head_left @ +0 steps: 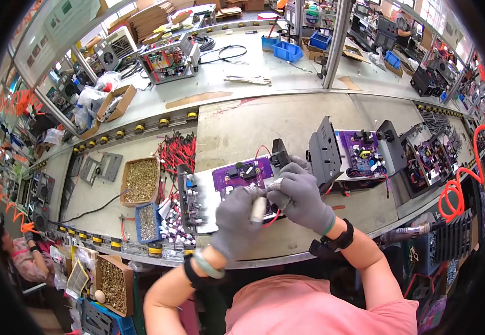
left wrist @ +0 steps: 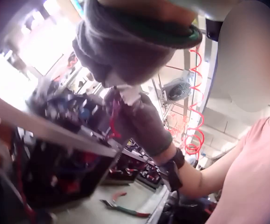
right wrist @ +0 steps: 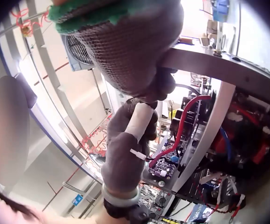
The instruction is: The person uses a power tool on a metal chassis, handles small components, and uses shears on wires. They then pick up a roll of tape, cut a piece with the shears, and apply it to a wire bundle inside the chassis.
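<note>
Both hands wear grey gloves and meet over a purple circuit board [head_left: 242, 172] set in a metal housing. My left hand [head_left: 236, 220], with a pale cover on its thumb, curls its fingers at a red wire [right wrist: 187, 114]; a small white connector [right wrist: 137, 154] juts out beside those fingers. My right hand [head_left: 305, 195] also has a whitish finger covering. Its curled fingertips pinch close against the left ones, and the red wire [left wrist: 114, 123] hangs from between the hands in the left wrist view. The exact spot where the fingertips join is hidden by the gloves.
A second open housing [head_left: 362, 151] with a purple board stands at right, more units beyond it. On the left lie a box of brass-coloured parts [head_left: 140, 181], a blue bin [head_left: 149, 221] and red wires [head_left: 176, 153]. Pliers [left wrist: 124, 209] lie on the bench; an orange coiled hose [head_left: 452, 201] hangs right.
</note>
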Tool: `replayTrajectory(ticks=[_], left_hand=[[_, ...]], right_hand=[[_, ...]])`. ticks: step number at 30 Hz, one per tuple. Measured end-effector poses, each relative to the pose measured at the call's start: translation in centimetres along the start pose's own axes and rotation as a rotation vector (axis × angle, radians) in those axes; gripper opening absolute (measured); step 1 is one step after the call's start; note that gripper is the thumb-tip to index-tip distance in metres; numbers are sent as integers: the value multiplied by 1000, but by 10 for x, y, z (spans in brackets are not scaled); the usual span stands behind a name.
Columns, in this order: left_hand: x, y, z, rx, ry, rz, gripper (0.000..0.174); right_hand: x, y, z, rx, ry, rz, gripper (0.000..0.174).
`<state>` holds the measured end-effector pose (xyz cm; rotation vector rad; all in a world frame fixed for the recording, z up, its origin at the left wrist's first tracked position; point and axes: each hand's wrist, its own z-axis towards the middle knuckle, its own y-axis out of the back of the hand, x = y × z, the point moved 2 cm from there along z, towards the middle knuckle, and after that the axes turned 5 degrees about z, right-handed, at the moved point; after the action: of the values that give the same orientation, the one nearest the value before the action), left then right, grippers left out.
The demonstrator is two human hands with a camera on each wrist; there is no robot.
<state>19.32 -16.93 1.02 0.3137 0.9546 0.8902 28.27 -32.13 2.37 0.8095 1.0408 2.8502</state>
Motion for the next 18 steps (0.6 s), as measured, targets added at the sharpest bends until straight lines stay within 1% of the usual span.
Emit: replayTrajectory(ticks=[1, 2, 4, 5, 6, 7, 8, 10, 11, 12, 14, 16, 17, 18], left_hand=[[-9, -4, -3, -6, 80, 26, 13], [-10, -5, -2, -12, 84, 29, 13], [-10, -4, 0, -36, 61, -16, 13], [-6, 1, 3, 71, 56, 73, 19], [-3, 13, 11, 67, 58, 68, 19], [-7, 30, 23, 95, -22, 149, 23], [-8, 46, 32, 123, -101, 231, 28], [5, 73, 46, 65, -106, 407, 38], [14, 83, 51, 78, -92, 398, 38], [25, 89, 52, 147, -95, 458, 38], [41, 90, 43, 261, -7, 429, 35], [39, 86, 35, 253, -151, 465, 28], [44, 84, 32, 251, -63, 337, 22], [46, 84, 31, 247, -59, 328, 22]], right_hand=[[-2, 0, -2, -24, -18, 54, 13], [-4, -1, -2, -46, -34, 110, 13], [-1, 1, 2, -48, -32, 88, 12], [1, 4, 5, 5, 0, 30, 12], [3, 7, 10, 55, 35, -31, 12], [5, 8, 18, 105, 99, -130, 8], [3, 7, 25, 111, 99, -131, 8], [3, 0, 39, 283, 299, -251, 8], [-2, -6, 42, 355, 340, -307, 8], [-4, -9, 45, 360, 338, -312, 8], [-7, -16, 52, 495, 372, -317, 7], [-5, -15, 55, 511, 377, -328, 7], [-3, -14, 54, 523, 376, -333, 7], [-1, -12, 53, 532, 377, -337, 7]])
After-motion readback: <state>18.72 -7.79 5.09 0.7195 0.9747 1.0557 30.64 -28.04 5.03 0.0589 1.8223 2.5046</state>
